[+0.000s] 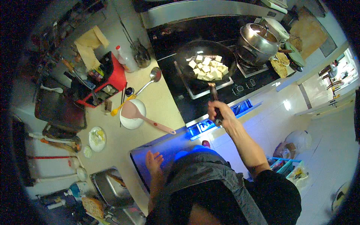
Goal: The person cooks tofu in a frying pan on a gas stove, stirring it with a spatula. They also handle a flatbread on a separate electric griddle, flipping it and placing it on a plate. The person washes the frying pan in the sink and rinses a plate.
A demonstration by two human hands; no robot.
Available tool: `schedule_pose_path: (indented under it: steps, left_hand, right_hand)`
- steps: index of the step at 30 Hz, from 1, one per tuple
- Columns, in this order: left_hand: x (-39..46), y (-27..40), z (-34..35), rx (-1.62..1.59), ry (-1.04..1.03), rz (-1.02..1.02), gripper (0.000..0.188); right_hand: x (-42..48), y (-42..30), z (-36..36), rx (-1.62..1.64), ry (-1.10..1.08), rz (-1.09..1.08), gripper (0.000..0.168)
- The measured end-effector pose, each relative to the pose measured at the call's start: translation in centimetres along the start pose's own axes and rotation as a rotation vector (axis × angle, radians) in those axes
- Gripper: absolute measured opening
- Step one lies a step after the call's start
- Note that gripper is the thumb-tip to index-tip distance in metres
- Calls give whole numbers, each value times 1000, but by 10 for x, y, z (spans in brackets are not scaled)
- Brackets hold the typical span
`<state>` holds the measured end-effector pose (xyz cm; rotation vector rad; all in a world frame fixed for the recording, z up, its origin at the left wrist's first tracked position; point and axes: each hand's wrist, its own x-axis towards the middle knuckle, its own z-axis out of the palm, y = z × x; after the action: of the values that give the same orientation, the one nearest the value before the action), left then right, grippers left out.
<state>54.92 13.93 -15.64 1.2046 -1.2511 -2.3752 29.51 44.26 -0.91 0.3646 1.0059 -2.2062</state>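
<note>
My right hand [220,114] is closed around the dark handle [213,92] of a black wok [185,50], which sits on the near burner of a black gas stove. White tofu cubes [208,67] lie heaped in the middle of the wok. Low by the counter edge, my left hand [154,161] hangs with its fingers apart and nothing in it. On the counter nearby, a pink spatula [153,122] rests across a white bowl [133,125], its handle toward the counter's front edge.
A lidded steel pot [254,45] occupies the other burner. Left on the counter are a metal ladle [147,81], a red rack [118,74], a bottle [126,62] and a small plate with food scraps [97,139]. A steel sink [112,185] lies lower left. A tiered cart [287,167] stands right.
</note>
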Motion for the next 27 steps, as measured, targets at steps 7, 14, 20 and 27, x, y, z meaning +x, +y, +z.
schedule_pose_path:
  steps: [7,14,20,27]
  left_hand:
    - [-14,-4,-14,187,-2,-27,45]
    - [-6,-10,-15,340,6,-90,42]
    - [-15,-7,1,507,-127,-114,40]
    - [-10,-25,-4,574,-155,-117,37]
  right_hand:
    - [-35,17,-22,-22,-50,4,21]
    - [-27,14,-36,-194,-93,-65,10]
    - [-15,3,-36,-230,-119,-65,17]
    - [2,6,-61,-16,-77,10,8]
